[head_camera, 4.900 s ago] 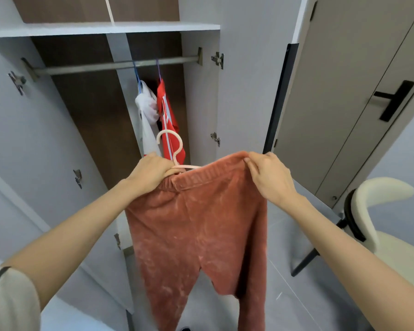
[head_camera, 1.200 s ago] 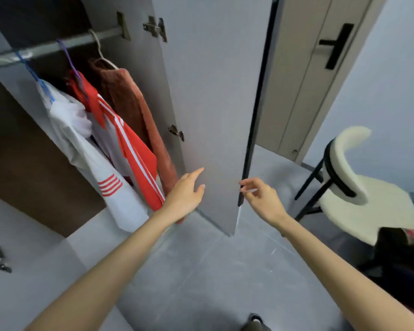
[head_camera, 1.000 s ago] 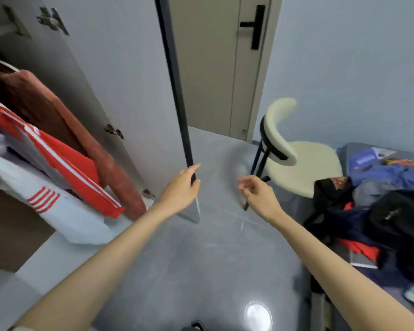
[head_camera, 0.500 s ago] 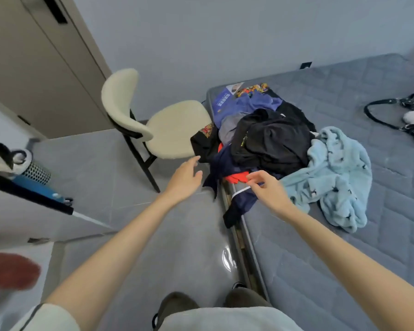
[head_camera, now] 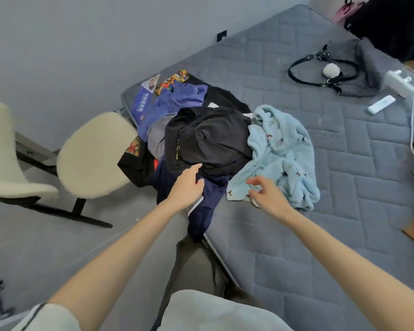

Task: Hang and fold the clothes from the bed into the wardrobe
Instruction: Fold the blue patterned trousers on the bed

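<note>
Left grip, right grip — both loose-fingered — over clothes pile.

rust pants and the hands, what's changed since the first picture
Both hands let go of the rust pants, left hanging in the wardrobe, now out of view. The person turned to the bed; the left hand reaches over the navy garment, the right hand over the light blue fleece, both empty. Clothes pile and chair unchanged.

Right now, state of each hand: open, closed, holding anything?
Left hand: open, fingers straight over the dark clothes, holding nothing.
Right hand: open, fingers loosely curled over the light blue fleece, holding nothing.
</note>
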